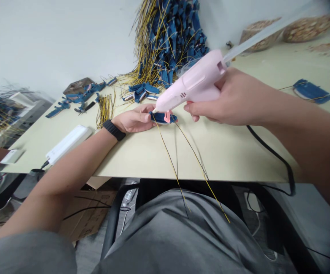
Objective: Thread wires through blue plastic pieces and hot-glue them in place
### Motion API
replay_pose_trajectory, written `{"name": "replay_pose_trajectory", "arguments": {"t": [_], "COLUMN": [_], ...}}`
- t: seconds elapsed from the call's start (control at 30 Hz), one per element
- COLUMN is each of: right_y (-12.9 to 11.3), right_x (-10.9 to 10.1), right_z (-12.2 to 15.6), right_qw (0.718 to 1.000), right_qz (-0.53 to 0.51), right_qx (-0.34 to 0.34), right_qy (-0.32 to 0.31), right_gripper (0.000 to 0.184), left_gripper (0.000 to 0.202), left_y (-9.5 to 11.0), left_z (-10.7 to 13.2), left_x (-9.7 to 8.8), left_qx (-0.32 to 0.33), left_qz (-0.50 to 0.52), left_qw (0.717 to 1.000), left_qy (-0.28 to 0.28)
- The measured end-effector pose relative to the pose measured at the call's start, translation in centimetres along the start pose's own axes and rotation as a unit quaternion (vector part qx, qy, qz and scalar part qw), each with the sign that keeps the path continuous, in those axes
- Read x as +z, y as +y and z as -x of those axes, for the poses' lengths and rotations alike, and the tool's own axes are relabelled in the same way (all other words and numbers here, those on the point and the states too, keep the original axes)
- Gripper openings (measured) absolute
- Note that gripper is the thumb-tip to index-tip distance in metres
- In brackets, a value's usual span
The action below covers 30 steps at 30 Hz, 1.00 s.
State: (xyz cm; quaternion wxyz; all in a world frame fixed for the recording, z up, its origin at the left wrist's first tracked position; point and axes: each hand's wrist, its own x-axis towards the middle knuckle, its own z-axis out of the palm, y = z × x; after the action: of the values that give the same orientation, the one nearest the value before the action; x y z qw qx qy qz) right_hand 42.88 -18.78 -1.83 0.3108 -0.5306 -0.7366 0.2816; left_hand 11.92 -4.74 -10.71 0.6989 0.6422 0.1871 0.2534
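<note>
My right hand is wrapped round the grip of a pale pink hot glue gun, with a long translucent glue stick sticking out of its back. The gun's nozzle points down and left, at the near end of a small blue fabric-like piece. That piece lies in my left hand, held between thumb and fingers just above the table. Two thin yellow-and-black cords trail from it over the table edge. Whether the nozzle touches the piece I cannot tell.
A tall pile of blue pieces with cords stands at the back. More blue pieces lie before it, and one lies right. A white power strip sits left. A black cable hangs over the table's front edge.
</note>
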Motion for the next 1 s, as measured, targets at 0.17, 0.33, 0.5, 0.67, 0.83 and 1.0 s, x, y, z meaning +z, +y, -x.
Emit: {"name": "replay_pose_trajectory", "arguments": {"t": [0.17,0.33,0.5,0.67,0.83,1.0], "right_y": [0.1,0.4,0.5,0.3,0.0,-0.9], "right_x": [-0.2,-0.3,-0.3,-0.4,-0.4,-0.4], "right_z": [0.1,0.2,0.1,0.1,0.3,0.8], "right_qw": [1.000,1.000,1.000,0.999,0.999,0.998], "right_qz": [0.017,0.023,0.025,0.035,0.030,0.033], "right_qx": [0.014,0.004,0.004,0.016,0.031,0.061], "right_qy": [0.007,0.009,0.007,0.000,0.010,0.009], "right_gripper": [0.028,0.029,0.029,0.030,0.031,0.032], "left_gripper": [0.090,0.095,0.085,0.086,0.089,0.090], "left_y": [0.1,0.5,0.8,1.0,1.0,1.2], "left_z": [-0.3,-0.3,-0.4,-0.4,-0.3,-0.2], "left_x": [-0.2,0.4,0.9,0.9,1.2,1.4], "left_qx": [-0.009,-0.021,-0.006,-0.003,-0.013,-0.022], "left_qz": [-0.060,-0.059,-0.066,-0.071,-0.071,-0.056], "left_qw": [0.996,0.997,0.995,0.994,0.995,0.996], "left_qy": [-0.058,-0.050,-0.079,-0.085,-0.068,-0.061]}}
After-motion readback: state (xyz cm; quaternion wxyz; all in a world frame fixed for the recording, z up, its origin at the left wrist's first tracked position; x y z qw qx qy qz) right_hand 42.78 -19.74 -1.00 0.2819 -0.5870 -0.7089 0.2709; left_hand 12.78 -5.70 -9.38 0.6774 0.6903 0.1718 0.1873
